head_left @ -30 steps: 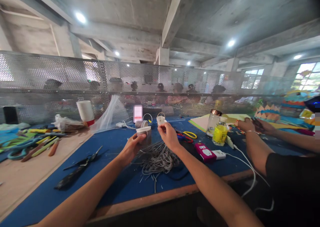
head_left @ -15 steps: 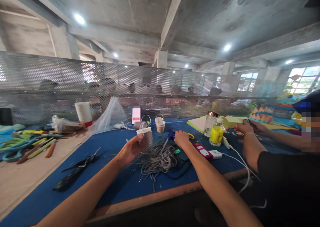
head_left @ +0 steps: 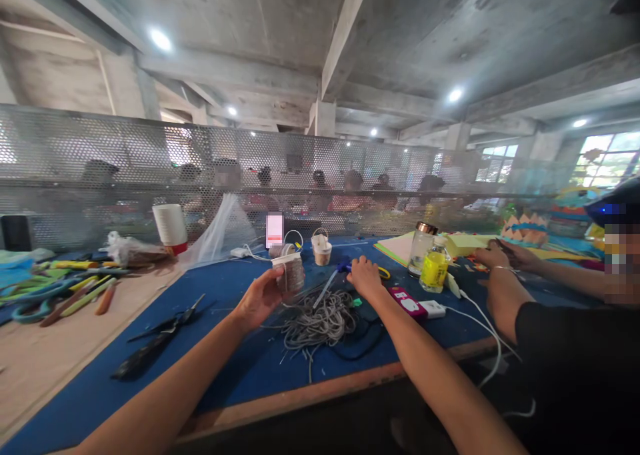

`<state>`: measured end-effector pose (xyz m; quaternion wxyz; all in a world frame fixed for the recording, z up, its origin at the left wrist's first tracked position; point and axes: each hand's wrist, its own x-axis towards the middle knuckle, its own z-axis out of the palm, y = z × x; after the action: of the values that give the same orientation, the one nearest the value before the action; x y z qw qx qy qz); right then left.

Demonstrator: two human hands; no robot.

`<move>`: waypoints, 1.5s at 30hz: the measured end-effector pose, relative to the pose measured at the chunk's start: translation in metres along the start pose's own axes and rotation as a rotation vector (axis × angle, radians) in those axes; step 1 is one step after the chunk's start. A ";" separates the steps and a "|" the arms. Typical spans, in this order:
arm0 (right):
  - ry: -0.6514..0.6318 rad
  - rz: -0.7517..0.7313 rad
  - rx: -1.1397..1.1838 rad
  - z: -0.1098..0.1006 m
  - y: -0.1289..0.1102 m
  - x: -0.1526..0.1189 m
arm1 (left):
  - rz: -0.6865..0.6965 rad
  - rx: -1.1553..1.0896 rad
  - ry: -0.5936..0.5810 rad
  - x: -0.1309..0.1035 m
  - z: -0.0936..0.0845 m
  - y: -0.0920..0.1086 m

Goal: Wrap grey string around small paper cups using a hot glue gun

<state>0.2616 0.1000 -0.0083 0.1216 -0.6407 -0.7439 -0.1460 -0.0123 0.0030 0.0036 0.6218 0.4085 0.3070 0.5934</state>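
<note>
Right hand (head_left: 365,276) has left the small bucket (head_left: 321,251) for the blue tool (head_left: 343,267).
Left hand (head_left: 259,299) has its grip around the white-rimmed cup (head_left: 291,273), near the cord pile (head_left: 320,321) (quite a tangle) on the table (head_left: 235,368); whether the right grip is closed, I cannot tell.

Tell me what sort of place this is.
Probably a shared craft workshop: another person's hands work over coloured paper, a heap of grey cord lies on the blue tabletop, and bare concrete beams run overhead.
</note>
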 end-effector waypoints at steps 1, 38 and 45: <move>0.031 0.021 0.022 -0.004 0.001 0.000 | 0.003 -0.004 0.005 0.001 -0.001 0.000; 0.089 -0.498 1.234 -0.032 -0.052 -0.037 | 0.161 0.100 0.085 0.005 0.004 0.002; 0.118 -0.504 1.192 -0.031 -0.052 -0.037 | 0.162 0.100 0.097 0.006 0.001 0.001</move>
<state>0.2151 0.0478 0.0037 0.4592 -0.2602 -0.8168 0.2329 -0.0117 0.0091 0.0056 0.5350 0.4336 0.3320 0.6446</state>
